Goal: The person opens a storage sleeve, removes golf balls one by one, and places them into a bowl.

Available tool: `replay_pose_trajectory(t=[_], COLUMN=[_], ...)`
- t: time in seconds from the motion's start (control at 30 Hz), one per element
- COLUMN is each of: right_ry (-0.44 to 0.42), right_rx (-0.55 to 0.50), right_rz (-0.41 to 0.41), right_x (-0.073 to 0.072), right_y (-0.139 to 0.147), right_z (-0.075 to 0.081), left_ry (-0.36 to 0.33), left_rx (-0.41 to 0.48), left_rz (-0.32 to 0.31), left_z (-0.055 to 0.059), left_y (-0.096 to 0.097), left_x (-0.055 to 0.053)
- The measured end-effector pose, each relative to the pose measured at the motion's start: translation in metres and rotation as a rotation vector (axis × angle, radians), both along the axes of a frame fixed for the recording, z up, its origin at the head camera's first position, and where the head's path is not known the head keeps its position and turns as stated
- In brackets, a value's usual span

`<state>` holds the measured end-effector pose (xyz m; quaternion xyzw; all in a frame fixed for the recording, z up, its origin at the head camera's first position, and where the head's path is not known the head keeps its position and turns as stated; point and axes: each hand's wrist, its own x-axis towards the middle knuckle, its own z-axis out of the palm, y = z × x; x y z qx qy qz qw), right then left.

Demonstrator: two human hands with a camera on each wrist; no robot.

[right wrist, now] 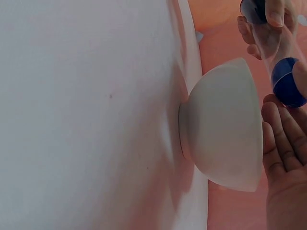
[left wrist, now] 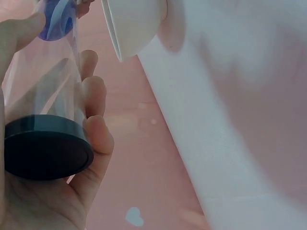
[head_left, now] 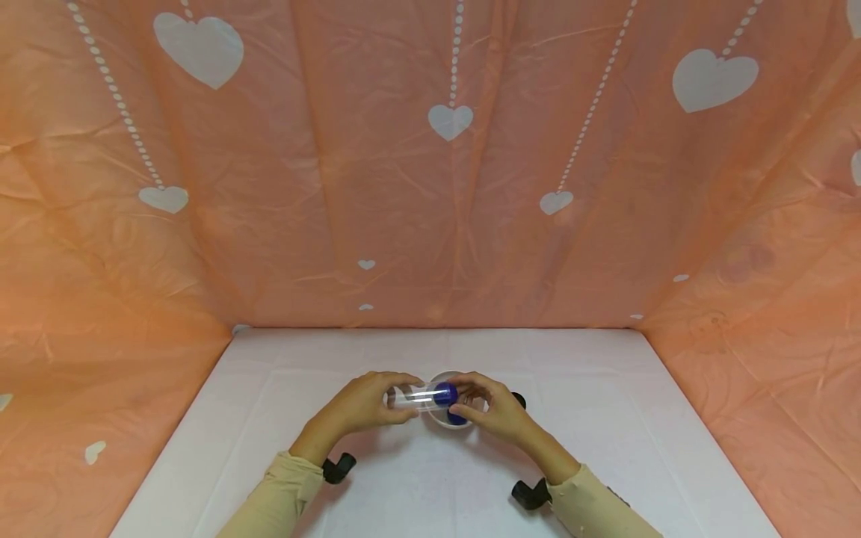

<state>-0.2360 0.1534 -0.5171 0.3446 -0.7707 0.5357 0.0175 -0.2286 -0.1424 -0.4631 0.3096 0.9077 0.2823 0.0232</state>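
Observation:
My left hand (head_left: 359, 403) grips a clear tube (head_left: 412, 397) held nearly level above the white bowl (right wrist: 223, 127). Its black end cap (left wrist: 47, 148) faces the left palm. A shiny blue ball (right wrist: 288, 84) sits at the tube's other end; how far inside it is, I cannot tell. My right hand (head_left: 499, 409) has its thumb and fingers around that ball end, pinching it. Below, a second blue thing (head_left: 457, 418), apparently another ball, shows in the bowl, partly covered by the tube and right hand.
The bowl stands on a white-covered table (head_left: 430, 486). Orange sheeting (head_left: 403, 187) with pale hearts rises behind and at both sides. A small black object (head_left: 519, 400) shows behind the right hand. Black camera mounts (head_left: 338, 468) stick out from both wrists.

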Motion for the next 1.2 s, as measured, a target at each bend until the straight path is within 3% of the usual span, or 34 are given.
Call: replay_pose_trajectory(t=[0.7,1.2], right_ry=[-0.057,-0.051], right_rx=[0.001,0.026], right_rz=[0.024,0.014], right_x=[-0.0004,0.0001], right_y=[0.0013,0.0042], right_z=[0.0006,-0.0014], left_ry=[-0.019,-0.011], left_rx=[-0.013,-0.017], left_rz=[0.002,0.003], left_z=[-0.0007,-0.0016], left_y=[-0.0015,-0.0028], left_x=[0.0004,0.0025])
